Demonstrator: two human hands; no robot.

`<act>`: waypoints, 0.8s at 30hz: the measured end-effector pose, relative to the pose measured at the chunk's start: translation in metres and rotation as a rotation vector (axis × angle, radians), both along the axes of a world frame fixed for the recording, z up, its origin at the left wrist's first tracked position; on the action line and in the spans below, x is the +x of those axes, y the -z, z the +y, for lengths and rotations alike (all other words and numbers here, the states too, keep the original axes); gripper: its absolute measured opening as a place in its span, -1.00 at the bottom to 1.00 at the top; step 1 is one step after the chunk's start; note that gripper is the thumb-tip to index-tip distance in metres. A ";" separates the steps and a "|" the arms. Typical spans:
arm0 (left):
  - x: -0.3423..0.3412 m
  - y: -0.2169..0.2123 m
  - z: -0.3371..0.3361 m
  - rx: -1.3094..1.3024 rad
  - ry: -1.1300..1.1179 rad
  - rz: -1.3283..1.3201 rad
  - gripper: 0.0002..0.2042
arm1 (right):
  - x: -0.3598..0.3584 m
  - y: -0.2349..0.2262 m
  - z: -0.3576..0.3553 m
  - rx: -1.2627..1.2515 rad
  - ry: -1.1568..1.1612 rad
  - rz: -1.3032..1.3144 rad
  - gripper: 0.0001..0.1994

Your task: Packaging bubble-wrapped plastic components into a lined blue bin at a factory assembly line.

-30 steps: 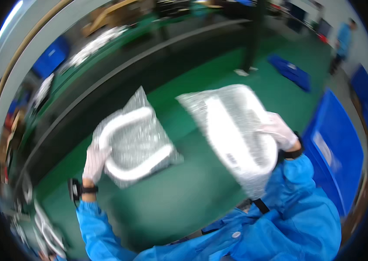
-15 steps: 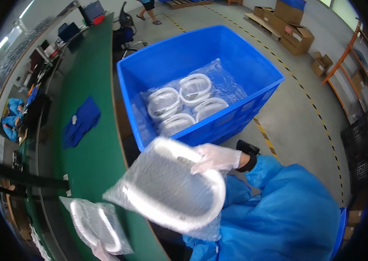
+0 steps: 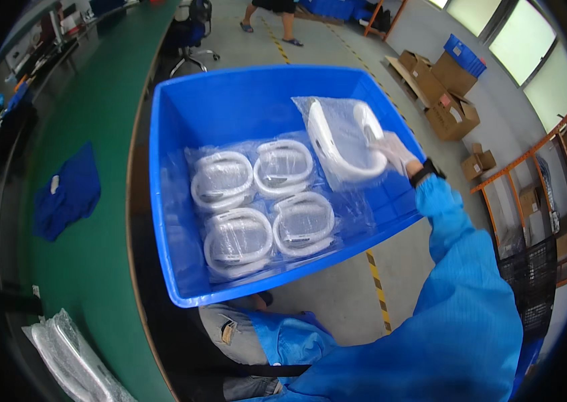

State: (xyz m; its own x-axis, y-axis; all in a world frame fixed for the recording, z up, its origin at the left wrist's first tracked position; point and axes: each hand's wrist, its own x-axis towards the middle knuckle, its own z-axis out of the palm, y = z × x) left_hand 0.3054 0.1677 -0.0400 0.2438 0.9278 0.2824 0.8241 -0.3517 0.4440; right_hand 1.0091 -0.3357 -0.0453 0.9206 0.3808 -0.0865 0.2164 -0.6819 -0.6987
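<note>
My right hand (image 3: 394,153), in a pale glove, grips the edge of a white U-shaped part (image 3: 347,144) in a clear plastic bag. It holds this bagged part tilted over the right side of a large blue bin (image 3: 216,295). Inside the bin, several similar white oval parts (image 3: 238,240) lie bagged in two rows on the left and middle. Clear plastic film lies around them. Another bagged white part (image 3: 72,358) rests at the near left on the green table (image 3: 106,268). My left hand is out of view.
On the table lies a dark blue cloth (image 3: 69,191) with a small pale object on it. Behind the bin stand an office chair (image 3: 193,40) and a walking person's legs (image 3: 287,23). Cardboard boxes (image 3: 451,115), an orange rack (image 3: 531,151) and black crates (image 3: 530,275) line the right.
My right hand has carried the bagged part from beside the table edge, away from me and rightward, over the bin. My left hand, earlier at the bagged part on the table, has left the view.
</note>
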 end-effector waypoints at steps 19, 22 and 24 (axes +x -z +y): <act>-0.018 0.027 0.001 0.678 0.214 0.975 -0.77 | 0.189 0.244 0.008 -0.707 0.318 -0.326 -0.67; -0.026 0.030 0.005 0.784 0.272 1.021 -0.78 | 0.203 0.285 0.007 -0.763 0.351 -0.501 -0.82; -0.034 0.027 0.004 0.877 0.311 1.041 -0.79 | 0.204 0.306 0.019 -0.865 0.343 -0.788 -0.88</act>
